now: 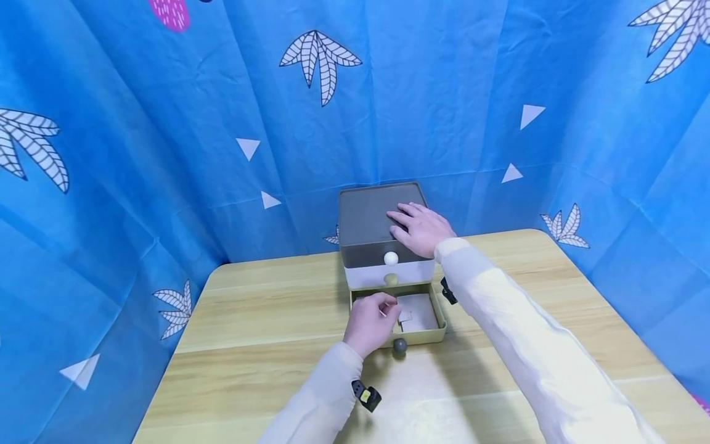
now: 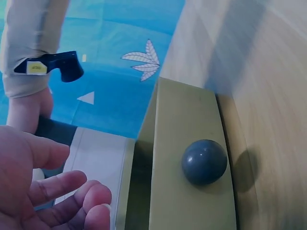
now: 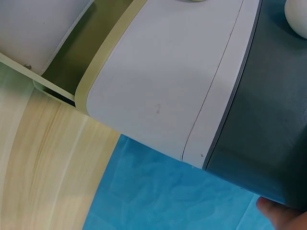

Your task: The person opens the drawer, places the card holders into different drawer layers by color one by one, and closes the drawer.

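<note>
A small stacked drawer unit [image 1: 367,213] has a dark grey top, a white middle tier and an olive-green bottom drawer [image 1: 424,338] that is pulled out. My right hand [image 1: 421,229] rests on the right side of its top with fingers spread. Over the left part of the pulled-out drawer is my left hand [image 1: 370,324], its fingers loosely bent. In the left wrist view the thumb and fingers [image 2: 57,187] stand apart, with no held thing visible between them. A white flat piece [image 1: 418,311] lies inside the drawer; the hand hides the drawer's left part.
Round knobs sit on the fronts: a white knob [image 1: 391,258], an olive knob [image 1: 391,279] and a dark grey knob [image 2: 204,162] on the pulled-out drawer. The unit stands on a wooden table [image 1: 261,314] close to a blue patterned curtain [image 1: 310,148].
</note>
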Available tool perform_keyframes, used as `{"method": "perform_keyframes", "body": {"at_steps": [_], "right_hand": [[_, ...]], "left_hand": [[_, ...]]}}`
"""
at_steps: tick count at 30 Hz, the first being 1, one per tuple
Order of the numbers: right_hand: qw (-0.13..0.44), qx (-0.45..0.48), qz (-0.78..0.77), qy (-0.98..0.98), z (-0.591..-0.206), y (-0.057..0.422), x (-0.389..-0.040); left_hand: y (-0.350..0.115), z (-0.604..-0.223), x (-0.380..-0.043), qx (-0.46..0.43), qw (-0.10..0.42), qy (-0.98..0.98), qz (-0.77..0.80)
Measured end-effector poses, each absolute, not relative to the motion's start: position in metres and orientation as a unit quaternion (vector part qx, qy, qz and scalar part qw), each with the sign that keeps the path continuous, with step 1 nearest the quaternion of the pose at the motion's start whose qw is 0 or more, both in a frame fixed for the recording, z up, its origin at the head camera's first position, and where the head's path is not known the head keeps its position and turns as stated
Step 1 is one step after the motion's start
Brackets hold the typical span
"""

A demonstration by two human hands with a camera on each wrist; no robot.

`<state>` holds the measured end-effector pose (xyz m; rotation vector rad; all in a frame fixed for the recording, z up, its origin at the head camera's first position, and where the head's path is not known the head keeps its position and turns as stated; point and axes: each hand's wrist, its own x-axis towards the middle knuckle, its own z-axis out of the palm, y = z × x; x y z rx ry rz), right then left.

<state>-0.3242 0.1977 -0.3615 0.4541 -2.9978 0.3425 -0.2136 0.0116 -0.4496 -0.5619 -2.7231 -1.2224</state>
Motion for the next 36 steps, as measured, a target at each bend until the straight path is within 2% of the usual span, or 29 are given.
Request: {"method": "perform_keyframes", "body": {"at_steps": [5, 12, 18, 31, 36], "right_hand": [[0.043, 0.149, 0.107, -0.982, -0.361, 0.197, -0.325], [0.045, 0.152, 0.112, -0.981, -0.358, 0.199, -0.326], [0.042, 0.151, 0.112, -0.981, -0.358, 0.199, -0.325], [0.039, 0.150, 0.113, -0.981, -0.361, 0.197, -0.325], [0.039, 0.150, 0.112, -0.982, -0.362, 0.196, -0.326]], "left_hand": [[0.004, -0.448, -0.208, -0.168, 0.028, -0.880, -0.443], [-0.004, -0.450, -0.202, -0.159, 0.020, -0.856, -0.491], [-0.006, -0.454, -0.194, -0.130, -0.026, -0.836, -0.533], [-0.001, -0.480, -0.174, -0.100, -0.096, -0.811, -0.568], [-0.002, -0.491, -0.169, -0.090, -0.095, -0.831, -0.541]]}}
